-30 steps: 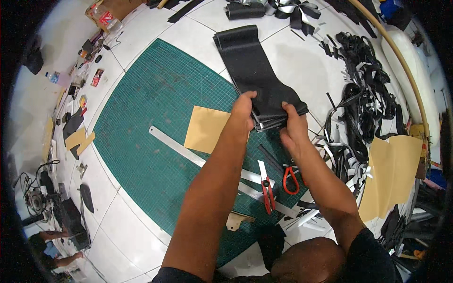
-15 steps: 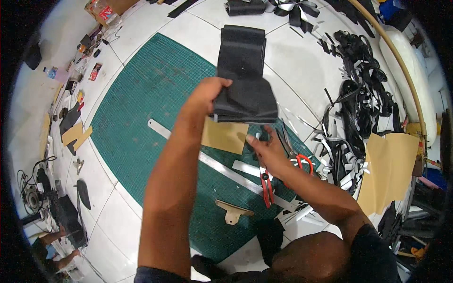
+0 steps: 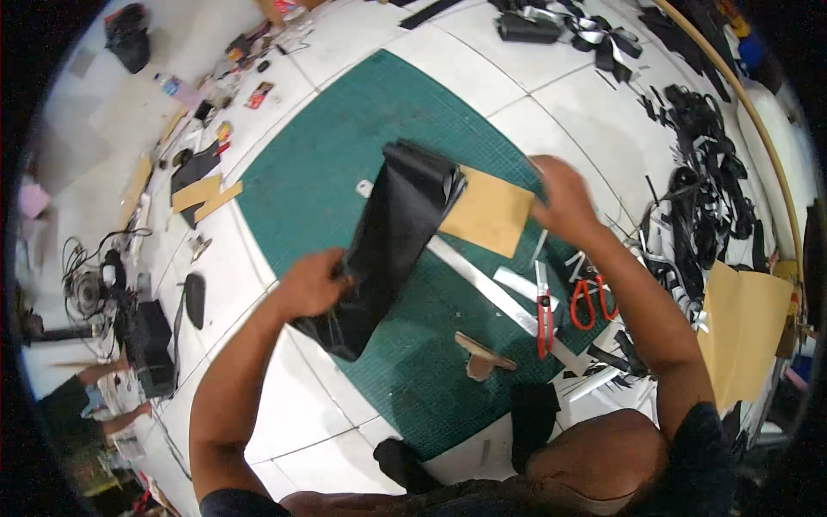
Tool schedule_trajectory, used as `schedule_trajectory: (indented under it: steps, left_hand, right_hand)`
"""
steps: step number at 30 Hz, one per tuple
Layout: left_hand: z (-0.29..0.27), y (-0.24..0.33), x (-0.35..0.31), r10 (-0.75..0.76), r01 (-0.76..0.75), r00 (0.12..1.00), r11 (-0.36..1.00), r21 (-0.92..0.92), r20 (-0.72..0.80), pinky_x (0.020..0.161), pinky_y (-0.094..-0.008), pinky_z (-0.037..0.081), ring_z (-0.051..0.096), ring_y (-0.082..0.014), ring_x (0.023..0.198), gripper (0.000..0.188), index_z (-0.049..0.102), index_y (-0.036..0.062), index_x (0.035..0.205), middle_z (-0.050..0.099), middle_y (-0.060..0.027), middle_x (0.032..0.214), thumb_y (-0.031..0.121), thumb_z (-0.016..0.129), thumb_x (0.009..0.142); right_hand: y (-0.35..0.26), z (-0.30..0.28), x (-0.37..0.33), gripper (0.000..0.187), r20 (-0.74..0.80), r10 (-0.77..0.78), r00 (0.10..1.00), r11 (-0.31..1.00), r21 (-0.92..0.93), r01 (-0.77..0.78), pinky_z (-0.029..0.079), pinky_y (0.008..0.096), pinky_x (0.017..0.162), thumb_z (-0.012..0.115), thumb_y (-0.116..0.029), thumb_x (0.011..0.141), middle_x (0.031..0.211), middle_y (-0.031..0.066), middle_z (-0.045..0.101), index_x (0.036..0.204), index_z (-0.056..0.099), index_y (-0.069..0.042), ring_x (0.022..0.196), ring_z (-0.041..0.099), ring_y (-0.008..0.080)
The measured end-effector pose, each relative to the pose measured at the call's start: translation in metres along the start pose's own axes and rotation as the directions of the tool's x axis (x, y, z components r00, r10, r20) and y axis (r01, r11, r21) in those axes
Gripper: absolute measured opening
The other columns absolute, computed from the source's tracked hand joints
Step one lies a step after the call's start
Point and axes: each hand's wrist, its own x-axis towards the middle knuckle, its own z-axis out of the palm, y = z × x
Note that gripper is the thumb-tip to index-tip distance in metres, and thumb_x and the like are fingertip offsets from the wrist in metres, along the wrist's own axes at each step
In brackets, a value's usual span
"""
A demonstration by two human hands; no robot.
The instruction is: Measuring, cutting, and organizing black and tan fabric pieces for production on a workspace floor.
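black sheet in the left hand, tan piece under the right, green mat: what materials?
Black sheet: looks like leather or faux leather, slight sheen, drapes limply from the left hand; cannot tell which.
Tan piece: likely card or kraft paper, matte, lies flat with straight edges, by the right hand.
Green mat: probably a rubbery cutting mat, matte, faint grid.

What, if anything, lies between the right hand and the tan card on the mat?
Nothing visible. The right hand hovers at the tan card's right edge, with no object between them. The left hand holds the black sheet, which overlaps only the card's left corner.
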Motion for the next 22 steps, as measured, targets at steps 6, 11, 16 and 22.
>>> schedule_trajectory:
  steps: [6,11,16,22]
  left_hand:
    - [0.009,0.042,-0.13,-0.085,-0.048,0.967,0.864,0.501,0.24,0.06,-0.0479,0.054,0.068,-0.0364,0.069,0.024,0.059,0.0049,0.101,0.067,-0.0185,0.076,0.018,0.054,0.082]
    - [0.007,0.029,-0.238,-0.122,-0.003,0.967,0.874,0.486,0.225,0.057,-0.0453,0.053,0.068,-0.0342,0.066,0.026,0.06,0.0044,0.104,0.068,-0.0148,0.074,0.015,0.057,0.08]
    - [0.018,0.002,-0.304,-0.161,0.068,0.973,0.885,0.46,0.167,0.056,-0.0446,0.052,0.067,-0.0329,0.063,0.025,0.059,0.0049,0.1,0.067,-0.0129,0.072,0.014,0.059,0.077]
    - [0.053,-0.047,-0.319,-0.177,0.145,0.983,0.904,0.402,0.043,0.059,-0.045,0.052,0.068,-0.0335,0.068,0.028,0.062,0.0096,0.103,0.069,-0.0112,0.076,0.021,0.064,0.077]
  right_hand:
    - [-0.239,0.075,0.064,0.108,0.326,-0.782,0.532,0.623,0.381,0.683,0.027,0.0553,0.111,0.09,-0.026,0.054,0.143,0.0153,0.041,0.145,0.033,-0.018,0.136,0.032,0.0401]
    - [-0.328,0.118,0.039,0.079,0.724,-0.687,0.062,0.672,0.6,0.433,0.02,0.0584,0.112,0.081,-0.044,0.067,0.119,0.0086,0.064,0.133,0.051,-0.014,0.12,0.053,0.0274]
    - [-0.284,0.12,-0.003,0.057,0.862,-0.507,0.008,0.853,0.5,0.149,0.045,0.0431,0.093,0.073,-0.042,0.078,0.111,0.013,0.066,0.122,0.058,-0.009,0.104,0.062,0.0281]
    - [-0.288,0.118,-0.049,0.049,0.785,-0.525,0.328,0.84,0.417,0.347,0.047,0.0424,0.09,0.069,-0.039,0.082,0.109,0.0175,0.065,0.117,0.059,-0.008,0.103,0.063,0.0281]
